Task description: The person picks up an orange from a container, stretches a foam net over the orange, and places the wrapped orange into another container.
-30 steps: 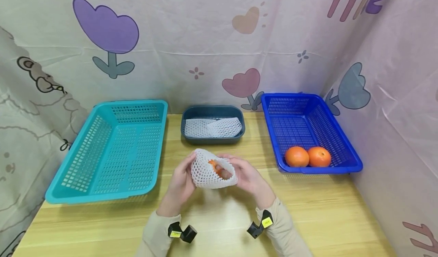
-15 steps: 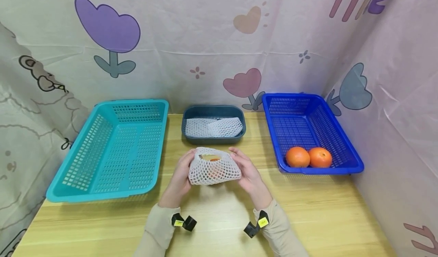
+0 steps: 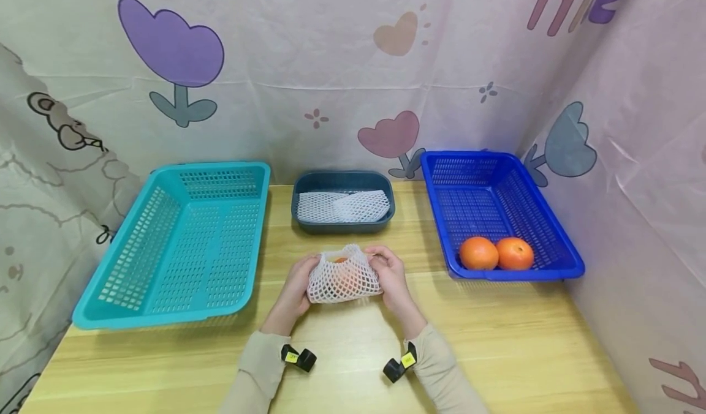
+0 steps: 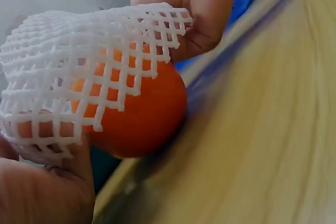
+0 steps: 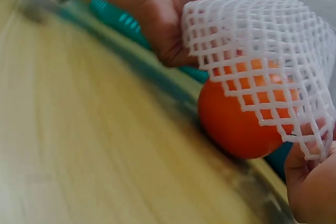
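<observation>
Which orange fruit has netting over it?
The round orange fruit between left hand and right hand, partly covered by white foam netting; the others lie bare in the blue plastic basket.

We have passing room at the table's [image 3: 529, 353] near right corner; an orange [image 5: 236, 127] in netting [image 4: 47, 51] blocks the middle, while turquoise basket [image 3: 204, 248], dark tray [image 3: 344, 226] and blue basket [image 3: 471, 206] obstruct the far edge.

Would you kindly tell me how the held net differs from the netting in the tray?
The held net is spread between the left hand and right hand; the tray netting lies flat. The held net partly covers an orange; the tray netting shows no fruit inside. Both are white mesh.
</observation>
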`<move>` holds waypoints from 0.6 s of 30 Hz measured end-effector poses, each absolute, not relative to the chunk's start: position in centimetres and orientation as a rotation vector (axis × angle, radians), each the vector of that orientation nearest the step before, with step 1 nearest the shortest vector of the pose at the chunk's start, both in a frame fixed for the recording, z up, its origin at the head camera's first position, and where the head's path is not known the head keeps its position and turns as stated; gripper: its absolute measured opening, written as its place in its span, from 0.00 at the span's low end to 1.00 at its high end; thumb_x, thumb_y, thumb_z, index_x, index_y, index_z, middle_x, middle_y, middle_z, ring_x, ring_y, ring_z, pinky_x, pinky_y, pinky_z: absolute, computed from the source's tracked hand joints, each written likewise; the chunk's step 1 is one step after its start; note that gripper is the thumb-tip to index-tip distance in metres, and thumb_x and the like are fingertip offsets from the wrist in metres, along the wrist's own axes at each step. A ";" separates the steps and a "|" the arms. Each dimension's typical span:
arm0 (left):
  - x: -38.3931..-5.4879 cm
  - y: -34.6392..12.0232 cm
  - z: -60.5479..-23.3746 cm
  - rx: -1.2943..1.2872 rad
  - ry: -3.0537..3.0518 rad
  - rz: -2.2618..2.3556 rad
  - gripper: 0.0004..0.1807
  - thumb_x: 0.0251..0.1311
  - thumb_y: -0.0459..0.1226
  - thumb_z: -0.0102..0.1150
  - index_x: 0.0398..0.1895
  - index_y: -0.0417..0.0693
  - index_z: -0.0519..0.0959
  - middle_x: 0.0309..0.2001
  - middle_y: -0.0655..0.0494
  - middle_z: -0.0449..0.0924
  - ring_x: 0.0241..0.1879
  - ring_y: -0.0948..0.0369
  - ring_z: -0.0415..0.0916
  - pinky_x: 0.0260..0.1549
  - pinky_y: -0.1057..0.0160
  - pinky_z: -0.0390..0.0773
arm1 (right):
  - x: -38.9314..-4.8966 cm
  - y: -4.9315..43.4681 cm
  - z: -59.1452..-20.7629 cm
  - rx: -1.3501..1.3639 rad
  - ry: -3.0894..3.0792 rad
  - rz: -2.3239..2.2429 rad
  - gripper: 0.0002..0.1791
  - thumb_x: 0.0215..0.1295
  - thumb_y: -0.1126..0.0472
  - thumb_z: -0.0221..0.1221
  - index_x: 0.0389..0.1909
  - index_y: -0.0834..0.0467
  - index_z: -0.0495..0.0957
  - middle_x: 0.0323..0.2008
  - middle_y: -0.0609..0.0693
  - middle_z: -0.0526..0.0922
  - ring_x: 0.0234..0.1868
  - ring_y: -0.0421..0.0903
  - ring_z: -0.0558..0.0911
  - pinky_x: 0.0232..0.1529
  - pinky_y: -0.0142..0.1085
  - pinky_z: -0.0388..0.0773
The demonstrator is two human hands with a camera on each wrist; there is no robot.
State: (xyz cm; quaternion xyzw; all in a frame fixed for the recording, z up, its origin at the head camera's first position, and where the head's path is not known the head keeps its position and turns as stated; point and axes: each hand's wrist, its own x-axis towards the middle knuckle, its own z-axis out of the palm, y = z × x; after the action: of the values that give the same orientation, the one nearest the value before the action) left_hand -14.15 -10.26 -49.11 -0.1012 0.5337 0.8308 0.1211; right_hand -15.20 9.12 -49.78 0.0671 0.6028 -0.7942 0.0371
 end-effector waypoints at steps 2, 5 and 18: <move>-14.2 -10.4 -49.5 -0.292 1.589 2.405 0.22 0.75 0.37 0.41 0.62 0.27 0.66 0.47 0.50 0.74 0.46 0.63 0.75 0.47 0.68 0.78 | -15.1 8.9 -50.0 0.171 1.987 -2.372 0.12 0.65 0.75 0.52 0.47 0.70 0.77 0.29 0.47 0.81 0.31 0.41 0.78 0.35 0.30 0.76; -14.2 -10.4 -50.0 -0.309 1.623 2.372 0.18 0.74 0.36 0.42 0.56 0.28 0.69 0.44 0.50 0.75 0.43 0.62 0.75 0.45 0.68 0.79 | -15.0 8.8 -50.6 0.116 2.177 -2.269 0.11 0.66 0.75 0.52 0.46 0.69 0.79 0.28 0.49 0.81 0.30 0.41 0.78 0.35 0.30 0.75; -14.5 -10.3 -50.9 -0.248 2.032 2.138 0.09 0.73 0.35 0.48 0.41 0.35 0.75 0.29 0.54 0.76 0.29 0.63 0.73 0.29 0.69 0.74 | -15.2 8.9 -52.0 -0.124 2.672 -1.933 0.12 0.67 0.75 0.50 0.44 0.64 0.80 0.30 0.52 0.78 0.31 0.43 0.75 0.33 0.33 0.76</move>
State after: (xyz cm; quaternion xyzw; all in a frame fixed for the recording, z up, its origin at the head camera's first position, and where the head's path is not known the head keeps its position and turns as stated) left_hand -14.47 -10.33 -50.93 -0.0834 0.6836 0.7194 0.0906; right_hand -15.18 8.88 -52.03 -0.0376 0.8071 -0.5838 -0.0793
